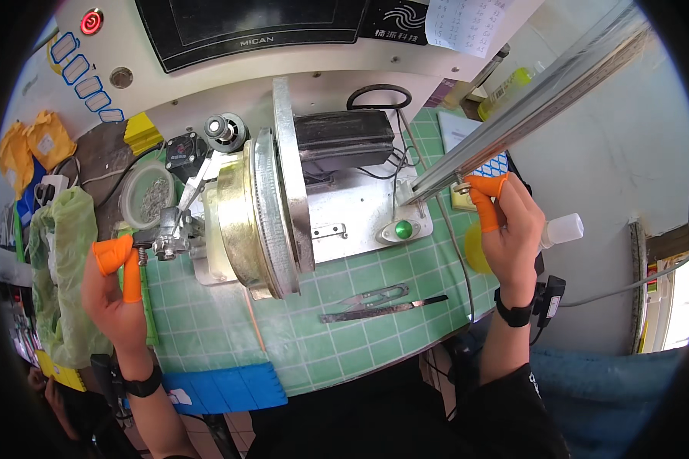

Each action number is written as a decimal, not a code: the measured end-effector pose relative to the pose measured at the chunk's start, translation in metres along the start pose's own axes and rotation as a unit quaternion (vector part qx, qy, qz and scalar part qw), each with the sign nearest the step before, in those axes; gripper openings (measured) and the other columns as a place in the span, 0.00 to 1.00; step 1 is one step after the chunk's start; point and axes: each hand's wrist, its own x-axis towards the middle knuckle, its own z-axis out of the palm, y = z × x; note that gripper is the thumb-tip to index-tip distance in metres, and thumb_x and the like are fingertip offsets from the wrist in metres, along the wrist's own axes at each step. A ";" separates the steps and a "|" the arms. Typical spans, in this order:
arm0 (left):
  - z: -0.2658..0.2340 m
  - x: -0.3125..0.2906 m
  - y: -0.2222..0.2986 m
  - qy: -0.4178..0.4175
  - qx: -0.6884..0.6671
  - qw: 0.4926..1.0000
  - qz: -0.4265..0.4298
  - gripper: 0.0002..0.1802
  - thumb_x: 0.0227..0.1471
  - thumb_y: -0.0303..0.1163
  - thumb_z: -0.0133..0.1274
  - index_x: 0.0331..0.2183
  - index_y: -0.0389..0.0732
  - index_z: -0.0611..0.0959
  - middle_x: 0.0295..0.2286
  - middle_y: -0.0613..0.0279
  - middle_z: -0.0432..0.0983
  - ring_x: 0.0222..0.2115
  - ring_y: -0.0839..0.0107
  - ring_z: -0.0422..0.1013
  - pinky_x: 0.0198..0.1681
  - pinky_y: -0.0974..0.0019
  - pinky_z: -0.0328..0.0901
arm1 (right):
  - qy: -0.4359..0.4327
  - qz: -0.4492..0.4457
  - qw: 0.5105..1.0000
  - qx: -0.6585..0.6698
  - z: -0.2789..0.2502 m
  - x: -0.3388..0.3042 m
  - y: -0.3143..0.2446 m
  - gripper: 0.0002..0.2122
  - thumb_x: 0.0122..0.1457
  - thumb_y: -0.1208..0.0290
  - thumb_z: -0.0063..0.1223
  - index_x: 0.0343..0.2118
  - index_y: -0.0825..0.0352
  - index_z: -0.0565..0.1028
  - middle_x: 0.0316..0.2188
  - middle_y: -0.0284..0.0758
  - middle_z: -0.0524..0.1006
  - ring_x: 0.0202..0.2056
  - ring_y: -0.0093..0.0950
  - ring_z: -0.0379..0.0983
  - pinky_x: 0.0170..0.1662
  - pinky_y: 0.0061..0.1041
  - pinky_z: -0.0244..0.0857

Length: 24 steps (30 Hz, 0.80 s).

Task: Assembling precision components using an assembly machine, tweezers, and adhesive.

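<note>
Orange cots [113, 255] cover two fingers per hand. Left hand [115, 306] pinches one sprung screw [142, 255] at the left of one machine [237, 218]; right hand [517, 233] pinches one knob [462, 188] beside one rail [505, 122]. Two tools [383, 309] lie in front.

glossy metal drum [233, 222], crinkled plastic bag [65, 275]
</note>
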 end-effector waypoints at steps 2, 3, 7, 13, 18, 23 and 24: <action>-0.001 0.000 -0.003 -0.010 -0.004 1.000 0.006 0.14 0.57 0.13 0.61 0.46 0.30 0.85 0.44 0.57 0.81 0.46 0.68 0.76 0.54 0.67 0.68 | 0.025 0.011 1.000 0.007 0.003 -0.003 0.000 0.07 0.58 0.84 0.66 0.39 0.73 0.82 0.26 0.35 0.67 0.23 0.28 0.62 0.26 0.25 0.57; -0.002 -0.001 -0.002 -0.013 -0.002 1.000 0.005 0.14 0.57 0.13 0.61 0.46 0.30 0.85 0.44 0.57 0.81 0.46 0.68 0.76 0.54 0.67 0.68 | 0.024 0.013 1.000 0.009 0.003 -0.003 -0.002 0.07 0.58 0.84 0.66 0.39 0.73 0.82 0.26 0.35 0.67 0.23 0.28 0.62 0.26 0.25 0.57; -0.001 0.000 -0.002 -0.008 -0.006 1.000 0.004 0.14 0.57 0.13 0.60 0.47 0.29 0.85 0.45 0.56 0.81 0.46 0.68 0.76 0.54 0.66 0.68 | 0.034 0.036 0.998 -0.035 -0.004 0.000 -0.010 0.07 0.57 0.85 0.66 0.38 0.73 0.82 0.26 0.36 0.68 0.24 0.30 0.62 0.27 0.26 0.57; 0.000 0.000 -0.003 -0.009 -0.004 1.000 -0.007 0.14 0.57 0.13 0.60 0.47 0.29 0.85 0.44 0.56 0.81 0.46 0.67 0.76 0.55 0.67 0.67 | 0.037 0.004 0.999 -0.019 0.006 -0.006 -0.005 0.07 0.56 0.86 0.65 0.37 0.73 0.80 0.25 0.36 0.68 0.24 0.31 0.62 0.28 0.26 0.58; -0.011 -0.005 -0.001 0.004 0.013 1.000 -0.002 0.15 0.56 0.12 0.61 0.46 0.30 0.86 0.44 0.56 0.81 0.46 0.67 0.77 0.55 0.65 0.68 | 0.041 0.037 0.998 0.030 0.023 -0.013 -0.013 0.07 0.56 0.86 0.66 0.37 0.72 0.80 0.26 0.36 0.70 0.22 0.27 0.59 0.26 0.26 0.54; 0.011 0.016 0.016 -0.010 0.041 0.992 0.116 0.14 0.50 0.12 0.65 0.41 0.32 0.87 0.37 0.53 0.85 0.39 0.59 0.79 0.48 0.60 0.71 | 0.072 0.077 0.993 0.062 0.045 -0.034 -0.005 0.05 0.61 0.84 0.64 0.39 0.71 0.81 0.25 0.32 0.72 0.24 0.19 0.60 0.26 0.22 0.56; 0.013 0.020 0.018 -0.011 0.049 0.991 0.121 0.14 0.50 0.13 0.65 0.40 0.33 0.87 0.36 0.53 0.85 0.37 0.58 0.79 0.46 0.61 0.72 | 0.044 0.108 0.992 0.041 0.032 -0.033 -0.009 0.05 0.63 0.84 0.62 0.40 0.70 0.81 0.29 0.31 0.78 0.28 0.18 0.68 0.30 0.20 0.61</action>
